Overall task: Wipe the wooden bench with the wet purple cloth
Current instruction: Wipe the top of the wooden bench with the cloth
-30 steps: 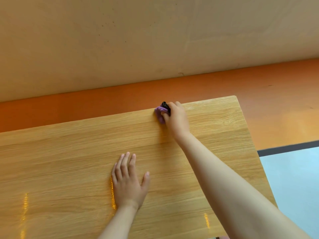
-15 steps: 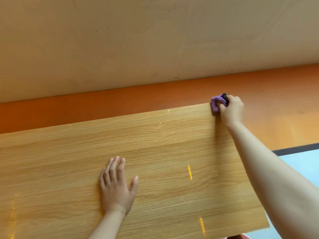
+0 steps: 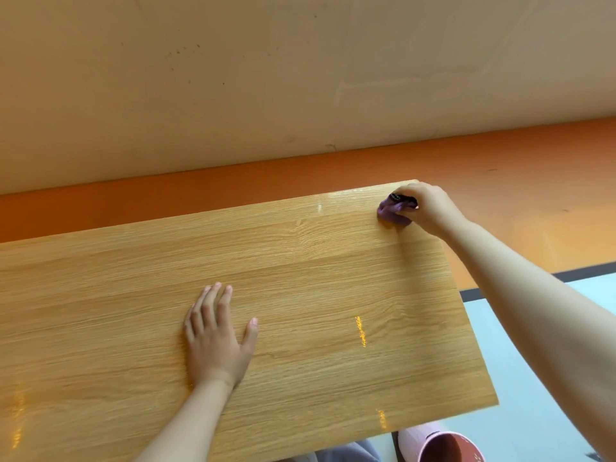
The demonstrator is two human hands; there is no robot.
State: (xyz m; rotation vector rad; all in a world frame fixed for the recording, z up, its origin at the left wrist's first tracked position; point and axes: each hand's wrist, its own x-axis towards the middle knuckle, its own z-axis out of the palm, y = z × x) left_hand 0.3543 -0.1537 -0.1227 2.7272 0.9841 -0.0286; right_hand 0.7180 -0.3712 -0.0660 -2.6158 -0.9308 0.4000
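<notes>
The wooden bench (image 3: 300, 278) fills the middle of the view, its light oak top shiny with glare streaks. At the bench's far right corner my right hand (image 3: 430, 208) grips the bunched purple cloth (image 3: 391, 213), which presses on the wood; a small black part shows at the cloth's top. My left hand (image 3: 216, 335) rests flat on the bench near its middle, fingers straight and spread, holding nothing.
Behind the bench runs an orange wall band (image 3: 200, 185) under a beige wall (image 3: 300, 78). A pink bucket (image 3: 443, 446) stands on the pale floor (image 3: 533, 395) below the bench's near right corner.
My right hand slid the cloth along the far edge from the bench's middle to its right corner. My left hand stayed flat on the wood.
</notes>
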